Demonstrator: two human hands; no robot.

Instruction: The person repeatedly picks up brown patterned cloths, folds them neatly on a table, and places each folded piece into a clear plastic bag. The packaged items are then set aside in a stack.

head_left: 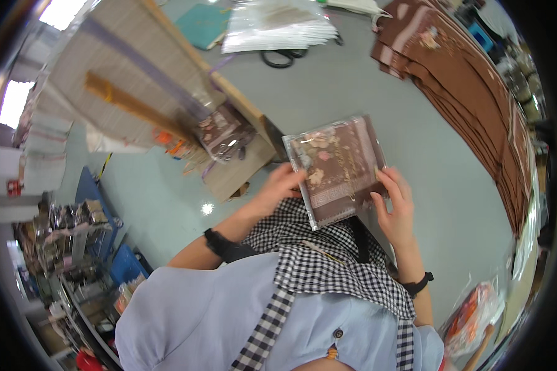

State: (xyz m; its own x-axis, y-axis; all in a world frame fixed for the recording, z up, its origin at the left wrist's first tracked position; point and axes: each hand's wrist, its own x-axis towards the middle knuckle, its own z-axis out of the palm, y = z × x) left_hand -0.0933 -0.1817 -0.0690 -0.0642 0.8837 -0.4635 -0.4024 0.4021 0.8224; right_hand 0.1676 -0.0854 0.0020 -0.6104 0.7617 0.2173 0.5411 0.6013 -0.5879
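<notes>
A folded brown cloth with a pale floral pattern, in a clear plastic bag (337, 167), is held tilted in front of me above my lap and the table edge. My left hand (281, 187) is at its left edge, fingers curled against the bag and partly hidden by it. My right hand (395, 207) pinches the right edge between thumb and fingers. Toward the far right lies a long row of overlapping brown folded cloths (470, 99). At the far side is a stack of clear plastic bags (278, 28), with black scissor handles (280, 59) sticking out beneath it.
The grey table (439, 154) stretches ahead and right. On my left, a wooden-edged box or stand (235, 102) holds another bagged brown cloth (226, 133). A teal booklet (202, 26) lies at the back. A plastic bag with orange contents (470, 315) sits at lower right.
</notes>
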